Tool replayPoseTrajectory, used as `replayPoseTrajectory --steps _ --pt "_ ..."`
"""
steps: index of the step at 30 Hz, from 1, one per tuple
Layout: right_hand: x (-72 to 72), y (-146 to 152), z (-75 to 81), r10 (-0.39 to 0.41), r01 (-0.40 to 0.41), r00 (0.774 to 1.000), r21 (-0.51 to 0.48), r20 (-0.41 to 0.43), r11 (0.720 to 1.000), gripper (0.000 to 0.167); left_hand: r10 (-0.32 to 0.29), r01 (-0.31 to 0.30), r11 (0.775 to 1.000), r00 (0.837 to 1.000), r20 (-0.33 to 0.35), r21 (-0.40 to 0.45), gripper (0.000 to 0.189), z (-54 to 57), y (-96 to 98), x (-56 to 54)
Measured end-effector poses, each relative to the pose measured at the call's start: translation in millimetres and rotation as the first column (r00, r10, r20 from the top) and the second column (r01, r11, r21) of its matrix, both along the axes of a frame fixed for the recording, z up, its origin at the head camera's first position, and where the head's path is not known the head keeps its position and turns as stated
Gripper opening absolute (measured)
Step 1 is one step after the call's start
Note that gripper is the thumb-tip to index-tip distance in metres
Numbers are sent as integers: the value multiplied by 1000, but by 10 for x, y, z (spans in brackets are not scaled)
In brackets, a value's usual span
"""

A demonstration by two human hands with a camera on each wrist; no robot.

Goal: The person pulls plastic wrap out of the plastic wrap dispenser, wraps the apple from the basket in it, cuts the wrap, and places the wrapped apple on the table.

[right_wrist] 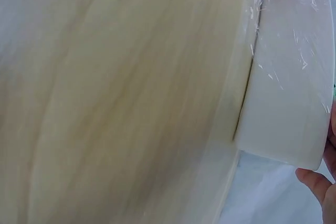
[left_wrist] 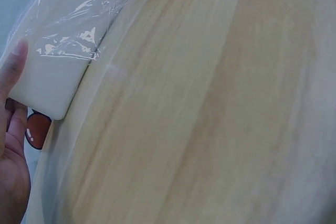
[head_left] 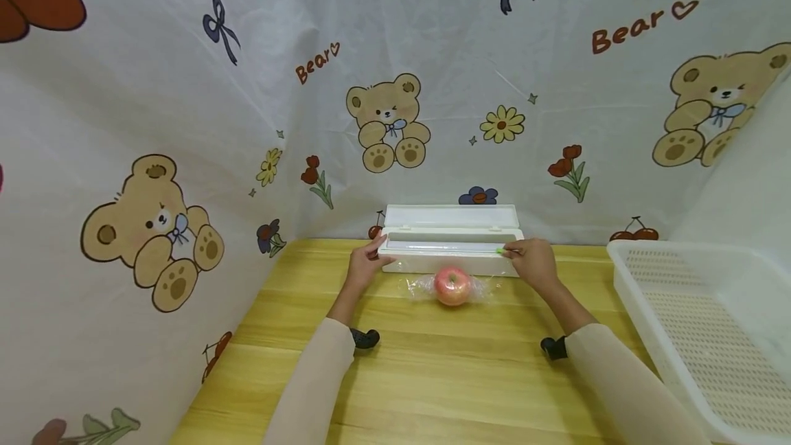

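Evidently steadied from the left: white box (head_left: 454,261), lid (head_left: 432,217) up, near the desk's (head_left: 457,376) back edge.
Left hand (head_left: 366,263) grips the box's left end, likely to keep it from sliding; right hand's (head_left: 534,263) fingers pinch a green tab (head_left: 499,250) at the right rim. Apple (head_left: 452,286) sits on clear film (head_left: 421,286) just before the box, perhaps weighting it. Printed cloth (head_left: 445,40) close behind; white basket (head_left: 623,277) apart, right; most room on the near side.

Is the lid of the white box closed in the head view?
No, the lid stands raised at the back of the white box, so the box's inside is visible.
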State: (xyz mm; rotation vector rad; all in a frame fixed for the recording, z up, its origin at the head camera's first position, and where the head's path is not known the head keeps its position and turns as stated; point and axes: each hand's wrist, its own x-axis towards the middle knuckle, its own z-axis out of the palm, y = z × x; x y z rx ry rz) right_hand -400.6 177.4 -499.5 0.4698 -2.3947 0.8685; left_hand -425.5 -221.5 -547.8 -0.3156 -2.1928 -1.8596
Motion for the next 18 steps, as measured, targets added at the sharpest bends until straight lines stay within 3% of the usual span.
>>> replayPoseTrajectory --steps 8,18 --pt "-54 60 -51 23 -28 996 -49 -87 998 8 -4 4 1000 1000 17 19 63 9 6 -9" --pt "-10 63 -63 -20 20 1000 -180 1 983 6 -24 24 998 1000 10 49 61 -7 7 -17"
